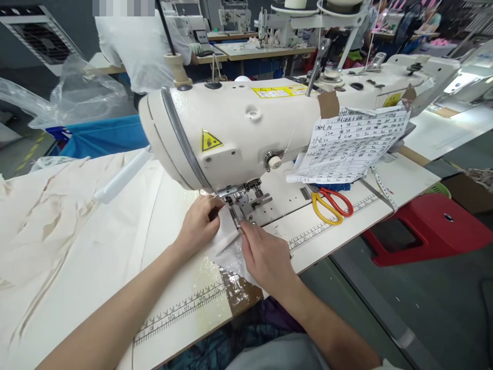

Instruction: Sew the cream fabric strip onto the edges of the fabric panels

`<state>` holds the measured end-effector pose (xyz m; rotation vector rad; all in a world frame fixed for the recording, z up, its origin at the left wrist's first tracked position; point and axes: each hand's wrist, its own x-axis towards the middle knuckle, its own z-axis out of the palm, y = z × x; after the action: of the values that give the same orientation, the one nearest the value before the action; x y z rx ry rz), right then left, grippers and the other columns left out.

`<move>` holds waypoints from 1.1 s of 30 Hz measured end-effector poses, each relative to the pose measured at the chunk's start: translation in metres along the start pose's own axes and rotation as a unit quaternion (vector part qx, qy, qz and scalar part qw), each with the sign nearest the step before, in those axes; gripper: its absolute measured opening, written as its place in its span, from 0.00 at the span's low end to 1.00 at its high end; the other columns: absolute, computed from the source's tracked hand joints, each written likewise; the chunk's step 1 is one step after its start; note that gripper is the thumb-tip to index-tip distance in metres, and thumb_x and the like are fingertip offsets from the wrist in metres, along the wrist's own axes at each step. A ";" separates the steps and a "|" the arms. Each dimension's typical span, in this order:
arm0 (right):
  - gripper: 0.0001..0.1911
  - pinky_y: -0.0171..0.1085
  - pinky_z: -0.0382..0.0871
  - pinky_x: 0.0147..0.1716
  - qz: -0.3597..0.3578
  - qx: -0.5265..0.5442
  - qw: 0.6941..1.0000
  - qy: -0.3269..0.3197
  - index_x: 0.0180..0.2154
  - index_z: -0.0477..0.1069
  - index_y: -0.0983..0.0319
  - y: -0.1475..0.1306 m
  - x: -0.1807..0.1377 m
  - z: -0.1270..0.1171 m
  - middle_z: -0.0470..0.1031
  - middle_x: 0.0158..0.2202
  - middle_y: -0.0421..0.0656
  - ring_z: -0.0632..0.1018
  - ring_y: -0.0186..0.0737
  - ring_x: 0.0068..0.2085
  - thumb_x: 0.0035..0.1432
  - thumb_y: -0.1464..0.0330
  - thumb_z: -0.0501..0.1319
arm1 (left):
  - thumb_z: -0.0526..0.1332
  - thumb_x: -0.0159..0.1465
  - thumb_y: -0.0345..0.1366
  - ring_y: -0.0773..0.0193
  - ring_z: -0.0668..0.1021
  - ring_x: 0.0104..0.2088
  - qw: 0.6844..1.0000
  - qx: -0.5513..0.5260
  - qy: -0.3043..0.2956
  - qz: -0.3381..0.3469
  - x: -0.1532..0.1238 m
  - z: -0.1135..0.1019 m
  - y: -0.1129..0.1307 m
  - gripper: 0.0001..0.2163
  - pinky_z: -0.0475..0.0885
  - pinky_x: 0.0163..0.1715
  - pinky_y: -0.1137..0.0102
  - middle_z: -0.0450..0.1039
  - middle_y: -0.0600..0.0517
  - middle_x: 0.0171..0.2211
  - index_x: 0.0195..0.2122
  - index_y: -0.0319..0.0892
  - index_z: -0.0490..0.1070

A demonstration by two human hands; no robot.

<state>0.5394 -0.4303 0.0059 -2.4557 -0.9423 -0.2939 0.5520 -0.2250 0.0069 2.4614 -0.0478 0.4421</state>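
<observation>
A large white sewing machine [231,133] fills the middle of the view. Close to its needle, my left hand [199,222] pinches the upper edge of a piece of white fabric [227,244]. My right hand [265,252] grips the fabric's right side with thumb and fingers, beside the metal presser foot area. The fabric lies between my two hands and runs up under the machine head. The exact stitching point is partly covered by my fingers and the machine parts.
Scissors [332,206] with yellow and red handles lie right of the machine, below a handwritten sheet [346,146]. Cream fabric pieces [46,221] cover the table's left. A red stool [435,228] stands at right. A person in white [133,49] is behind the machine.
</observation>
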 end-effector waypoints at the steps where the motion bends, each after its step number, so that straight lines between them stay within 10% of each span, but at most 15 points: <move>1: 0.19 0.36 0.67 0.24 0.005 0.004 1.000 0.000 0.57 0.71 0.68 0.000 0.000 0.000 0.83 0.40 0.46 0.83 0.41 0.33 0.71 0.72 0.49 | 0.56 0.62 0.39 0.57 0.75 0.36 1.000 -0.015 -0.003 -0.011 -0.001 -0.001 -0.001 0.08 0.72 0.37 0.63 0.75 0.48 0.34 0.34 0.43 0.72; 10: 0.17 0.35 0.68 0.24 0.028 -0.007 0.999 -0.030 0.56 0.70 0.66 -0.002 0.003 -0.003 0.83 0.40 0.45 0.83 0.41 0.34 0.70 0.72 0.52 | 0.59 0.64 0.42 0.61 0.75 0.34 1.000 -0.023 0.016 0.001 -0.003 -0.003 -0.002 0.09 0.70 0.35 0.66 0.76 0.51 0.33 0.30 0.44 0.71; 23: 0.15 0.36 0.70 0.26 0.024 0.032 0.998 0.042 0.53 0.69 0.67 -0.007 -0.034 -0.015 0.83 0.37 0.47 0.84 0.44 0.32 0.68 0.73 0.52 | 0.50 0.66 0.24 0.53 0.76 0.43 0.945 0.172 -0.039 0.277 -0.011 -0.019 0.011 0.16 0.79 0.38 0.60 0.77 0.41 0.41 0.44 0.36 0.78; 33: 0.13 0.35 0.74 0.29 0.023 0.138 0.990 -0.013 0.49 0.67 0.61 0.002 -0.099 -0.034 0.82 0.37 0.44 0.84 0.42 0.34 0.67 0.75 0.49 | 0.50 0.69 0.28 0.46 0.73 0.50 0.948 0.254 -0.049 0.186 -0.034 -0.001 0.034 0.17 0.79 0.46 0.53 0.74 0.37 0.50 0.51 0.32 0.75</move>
<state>0.4670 -0.5051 -0.0016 -2.2285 -0.8723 -0.1070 0.5151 -0.2544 0.0166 2.9919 -0.5062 0.5442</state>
